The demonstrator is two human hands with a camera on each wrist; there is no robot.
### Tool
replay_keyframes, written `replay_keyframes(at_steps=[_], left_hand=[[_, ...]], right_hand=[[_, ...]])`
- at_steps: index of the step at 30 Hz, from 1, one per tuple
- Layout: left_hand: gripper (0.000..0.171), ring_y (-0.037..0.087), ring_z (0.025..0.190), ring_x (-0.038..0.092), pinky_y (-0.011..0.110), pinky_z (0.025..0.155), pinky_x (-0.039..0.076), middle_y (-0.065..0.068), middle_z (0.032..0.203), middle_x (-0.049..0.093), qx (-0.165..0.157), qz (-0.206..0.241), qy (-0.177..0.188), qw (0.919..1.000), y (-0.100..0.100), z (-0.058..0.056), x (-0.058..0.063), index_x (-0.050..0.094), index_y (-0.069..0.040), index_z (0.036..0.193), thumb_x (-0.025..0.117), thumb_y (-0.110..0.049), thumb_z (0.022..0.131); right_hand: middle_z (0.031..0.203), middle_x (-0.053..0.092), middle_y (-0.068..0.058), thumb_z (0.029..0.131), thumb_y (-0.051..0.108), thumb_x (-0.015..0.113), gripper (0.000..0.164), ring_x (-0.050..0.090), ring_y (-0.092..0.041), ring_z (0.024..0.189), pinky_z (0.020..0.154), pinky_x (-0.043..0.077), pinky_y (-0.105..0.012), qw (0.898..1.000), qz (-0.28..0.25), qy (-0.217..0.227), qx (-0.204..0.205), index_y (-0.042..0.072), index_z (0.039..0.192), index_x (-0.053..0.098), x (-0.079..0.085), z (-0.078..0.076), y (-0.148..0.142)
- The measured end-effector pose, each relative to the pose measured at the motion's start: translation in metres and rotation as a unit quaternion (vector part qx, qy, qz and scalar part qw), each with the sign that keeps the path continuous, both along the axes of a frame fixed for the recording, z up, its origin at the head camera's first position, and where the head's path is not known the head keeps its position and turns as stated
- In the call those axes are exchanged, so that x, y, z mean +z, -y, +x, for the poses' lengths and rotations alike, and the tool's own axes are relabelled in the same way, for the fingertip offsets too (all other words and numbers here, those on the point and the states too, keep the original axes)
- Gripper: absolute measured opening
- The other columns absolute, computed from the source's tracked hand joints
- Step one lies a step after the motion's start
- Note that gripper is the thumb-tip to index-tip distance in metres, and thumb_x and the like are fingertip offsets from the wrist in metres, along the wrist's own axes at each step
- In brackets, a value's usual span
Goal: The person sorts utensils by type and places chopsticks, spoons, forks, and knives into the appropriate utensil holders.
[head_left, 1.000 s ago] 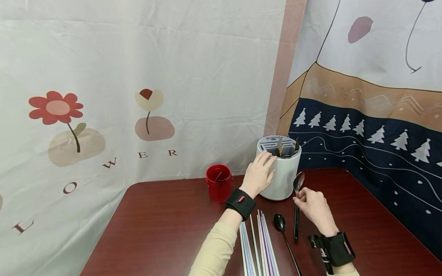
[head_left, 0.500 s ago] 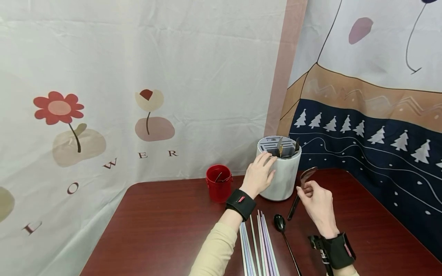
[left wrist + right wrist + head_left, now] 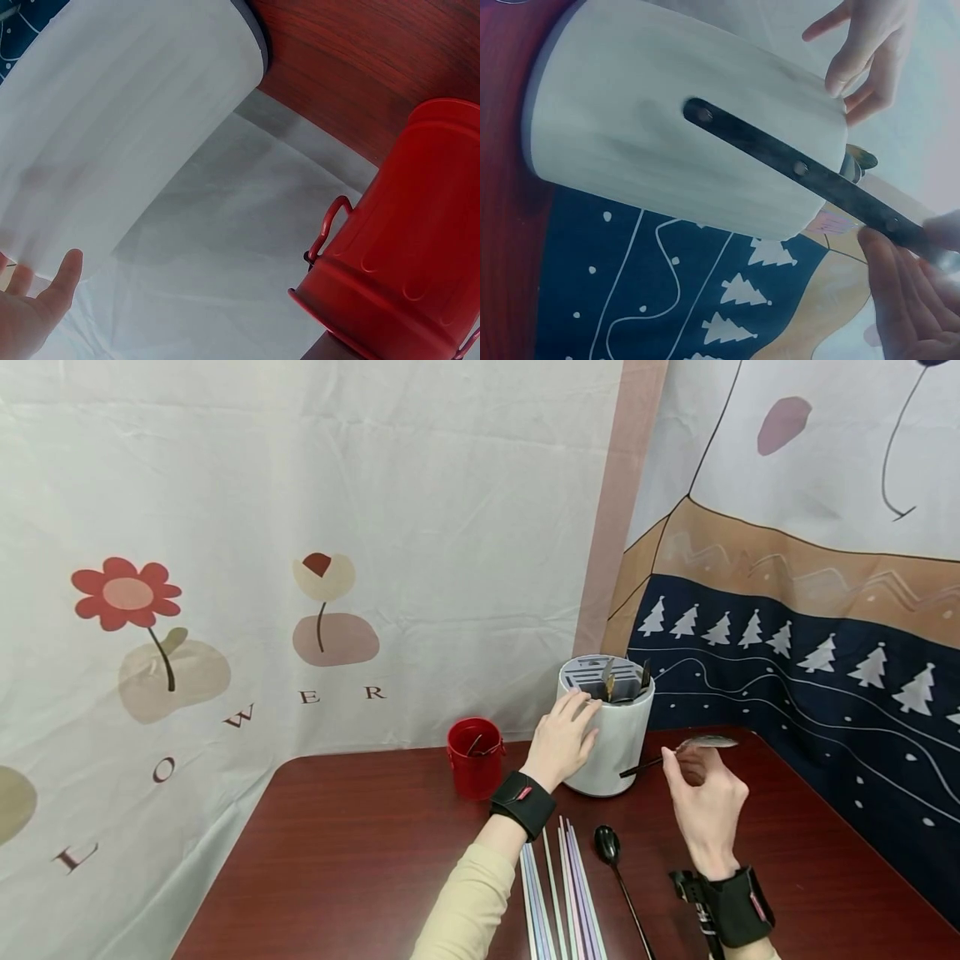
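My right hand [image 3: 707, 810] pinches a metal spoon with a black riveted handle [image 3: 765, 150], raised off the table. Its bowl [image 3: 708, 742] points right and the handle's end reaches left, in front of the white round utensil holder [image 3: 621, 747]. In the right wrist view, thumb and fingers grip the handle near the bowl. My left hand [image 3: 561, 739] rests on the holder's near rim with its fingers fairly straight. Slots cover the holder's back part, and several utensils [image 3: 610, 685] stand in its open front part. Their lower ends are hidden.
Several pastel chopsticks [image 3: 562, 893] lie on the dark red table [image 3: 360, 860] below the left wrist. Beside them is a long black spoon [image 3: 607, 843]. A small red bucket [image 3: 476, 772] with thin metal things inside stands left of the holder. Printed cloth [image 3: 465, 527] hangs behind.
The right hand has lifted the spoon and turned it from upright to nearly level, bowl to the right and handle end toward the holder. The left hand has stayed put.
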State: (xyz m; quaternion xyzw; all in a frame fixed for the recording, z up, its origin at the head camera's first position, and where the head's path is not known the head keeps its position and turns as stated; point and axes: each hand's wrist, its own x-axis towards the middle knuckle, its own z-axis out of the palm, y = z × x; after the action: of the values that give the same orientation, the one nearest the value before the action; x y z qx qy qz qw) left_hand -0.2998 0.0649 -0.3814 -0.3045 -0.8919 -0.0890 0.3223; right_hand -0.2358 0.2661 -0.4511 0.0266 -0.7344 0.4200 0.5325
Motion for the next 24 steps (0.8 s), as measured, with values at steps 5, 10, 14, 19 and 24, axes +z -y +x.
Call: replay_keyframes(at_steps=[5, 10, 14, 19, 24], left_hand=[[0.039, 0.014, 0.137, 0.039, 0.03, 0.086, 0.054, -0.004, 0.138, 0.05, -0.003, 0.001, -0.001, 1.0, 0.0, -0.001, 0.0, 0.052, -0.024, 0.135, 0.053, -0.032, 0.096], [0.039, 0.013, 0.138, 0.039, 0.029, 0.087, 0.053, -0.004, 0.139, 0.05, -0.001, 0.0, 0.0, 1.0, 0.0, -0.001, 0.0, 0.052, -0.025, 0.135, 0.053, -0.033, 0.096], [0.039, 0.013, 0.138, 0.038, 0.029, 0.088, 0.053, -0.004, 0.139, 0.05, 0.0, 0.0, 0.003, 1.0, 0.0, 0.0, 0.0, 0.052, -0.025, 0.135, 0.053, -0.033, 0.096], [0.04, 0.013, 0.138, 0.038, 0.029, 0.088, 0.053, -0.004, 0.139, 0.05, -0.001, 0.002, 0.007, 1.0, 0.0, 0.0, 0.001, 0.052, -0.025, 0.135, 0.053, -0.033, 0.096], [0.039, 0.013, 0.138, 0.039, 0.03, 0.088, 0.053, -0.004, 0.139, 0.05, -0.001, 0.001, 0.008, 1.0, 0.0, 0.0, 0.001, 0.052, -0.025, 0.135, 0.053, -0.033, 0.096]], right_hand=[[0.084, 0.068, -0.021, 0.082, 0.008, 0.072, 0.018, 0.057, 0.016, 0.074, 0.073, 0.044, -0.004, 0.999, -0.01, -0.032, -0.01, -0.004, 0.095, 0.069, 0.039, 0.028, 0.025], [0.083, 0.066, 0.019, 0.079, -0.001, 0.072, 0.012, 0.053, 0.023, 0.075, 0.073, 0.041, -0.002, 0.997, -0.034, -0.058, -0.034, -0.006, 0.09, 0.072, 0.059, 0.04, 0.04], [0.088, 0.06, 0.037, 0.08, 0.002, 0.072, 0.011, 0.055, 0.022, 0.074, 0.071, 0.042, -0.002, 0.996, -0.056, -0.062, -0.04, -0.003, 0.089, 0.074, 0.06, 0.041, 0.039], [0.09, 0.064, 0.033, 0.081, 0.005, 0.072, 0.014, 0.06, 0.018, 0.075, 0.073, 0.045, -0.003, 0.994, -0.064, -0.081, -0.031, -0.002, 0.093, 0.074, 0.062, 0.041, 0.039], [0.089, 0.069, 0.022, 0.078, 0.0, 0.073, 0.014, 0.064, 0.013, 0.076, 0.073, 0.048, -0.005, 0.99, -0.085, -0.112, -0.012, -0.004, 0.092, 0.074, 0.065, 0.041, 0.041]])
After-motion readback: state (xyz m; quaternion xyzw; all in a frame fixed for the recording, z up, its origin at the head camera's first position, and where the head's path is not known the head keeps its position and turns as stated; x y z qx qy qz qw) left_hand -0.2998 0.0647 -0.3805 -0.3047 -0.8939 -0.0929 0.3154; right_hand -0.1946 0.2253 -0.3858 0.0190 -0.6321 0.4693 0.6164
